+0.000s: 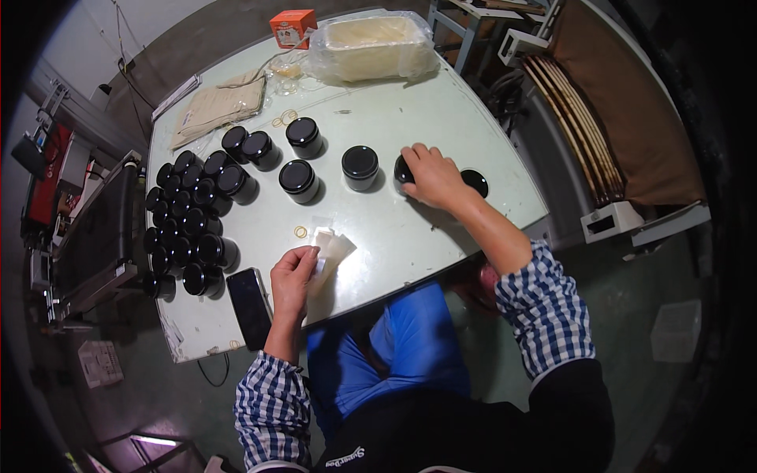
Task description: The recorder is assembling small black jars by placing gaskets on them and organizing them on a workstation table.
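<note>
My right hand (434,177) is curled over a black-lidded jar (402,171) on the table, its fingers around the lid and hiding much of it. Beside that wrist, to the right, lies a round black lid or lidded jar (475,183), partly covered by my arm. My left hand (292,276) pinches the edge of some clear plastic film pieces (334,251) near the front edge. Left of my right hand stands a jar with a black lid (360,167). Two more jars (298,181) (303,137) stand further left.
Many black-lidded jars (213,251) crowd the left side, near a phone (249,307). Rubber bands (300,232) lie on the pale table (441,244). At the back are a plastic-lined tub (374,49), an orange box (292,29) and a flat brown packet (219,109).
</note>
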The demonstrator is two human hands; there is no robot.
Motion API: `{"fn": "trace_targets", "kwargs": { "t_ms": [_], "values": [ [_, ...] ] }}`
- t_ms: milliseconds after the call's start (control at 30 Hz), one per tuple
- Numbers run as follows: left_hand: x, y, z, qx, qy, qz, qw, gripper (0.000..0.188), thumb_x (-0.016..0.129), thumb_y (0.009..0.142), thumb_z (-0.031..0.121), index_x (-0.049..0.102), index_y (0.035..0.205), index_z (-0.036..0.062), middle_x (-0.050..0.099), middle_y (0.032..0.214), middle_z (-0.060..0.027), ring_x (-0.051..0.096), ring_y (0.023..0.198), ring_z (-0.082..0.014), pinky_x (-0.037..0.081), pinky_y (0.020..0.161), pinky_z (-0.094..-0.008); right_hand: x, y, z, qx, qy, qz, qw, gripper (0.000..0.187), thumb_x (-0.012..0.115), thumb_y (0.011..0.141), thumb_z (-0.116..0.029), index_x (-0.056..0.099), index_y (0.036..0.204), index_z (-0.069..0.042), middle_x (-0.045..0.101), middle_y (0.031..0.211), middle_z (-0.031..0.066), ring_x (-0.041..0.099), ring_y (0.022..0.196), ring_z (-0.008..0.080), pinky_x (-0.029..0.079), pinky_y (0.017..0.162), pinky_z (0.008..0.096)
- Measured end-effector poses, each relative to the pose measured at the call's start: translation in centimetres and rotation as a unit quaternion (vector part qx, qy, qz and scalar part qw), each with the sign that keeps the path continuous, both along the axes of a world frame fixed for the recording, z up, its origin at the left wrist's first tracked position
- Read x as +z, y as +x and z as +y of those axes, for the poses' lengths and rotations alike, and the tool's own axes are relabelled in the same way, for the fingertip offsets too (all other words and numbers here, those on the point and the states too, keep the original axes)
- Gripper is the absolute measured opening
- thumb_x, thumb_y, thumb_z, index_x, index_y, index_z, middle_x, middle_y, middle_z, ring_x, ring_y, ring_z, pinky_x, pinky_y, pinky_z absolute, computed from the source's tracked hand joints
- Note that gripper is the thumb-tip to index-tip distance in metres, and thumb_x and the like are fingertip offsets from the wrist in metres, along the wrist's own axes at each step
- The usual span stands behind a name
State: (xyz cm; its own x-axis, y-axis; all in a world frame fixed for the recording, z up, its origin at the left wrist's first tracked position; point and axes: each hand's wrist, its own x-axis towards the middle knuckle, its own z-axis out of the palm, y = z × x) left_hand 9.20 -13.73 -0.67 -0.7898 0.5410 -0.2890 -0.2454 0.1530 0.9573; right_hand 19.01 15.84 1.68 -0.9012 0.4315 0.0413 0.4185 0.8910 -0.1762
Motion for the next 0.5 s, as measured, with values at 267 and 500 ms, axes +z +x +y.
{"fn": "trace_targets", "kwargs": {
  "t_ms": [267,500],
  "values": [
    [1.0,3.4,3.2,-0.005,0.085,-0.036,0.996,0.015,0.065,0.091,0.014,0.063,0.100,0.0023,0.057,0.076,0.0021,0.044,0.063,-0.0044,0.035,0.057,-0.0180,-0.1,5.5,-5.5,0.035,-0.052,0.061,0.996,0.065,0.077,0.072,-0.027,0.049,0.127,-0.008,0.049,0.125,0.0128,0.053,0.108,0.0331,0.047,0.088,0.0446],
    [0.6,5.8,4.0,-0.050,0.121,-0.066,0.989,0.014,0.066,0.090,0.013,0.062,0.099,0.0028,0.061,0.084,0.0005,0.054,0.073,-0.0060,0.044,0.068,-0.0195,-1.7,6.7,-11.7,-0.014,-0.572,0.268,0.775,0.024,0.063,0.092,-0.018,0.064,0.109,-0.001,0.063,0.090,0.0021,0.058,0.079,0.0099,0.048,0.072,0.0242]
  ]
}}
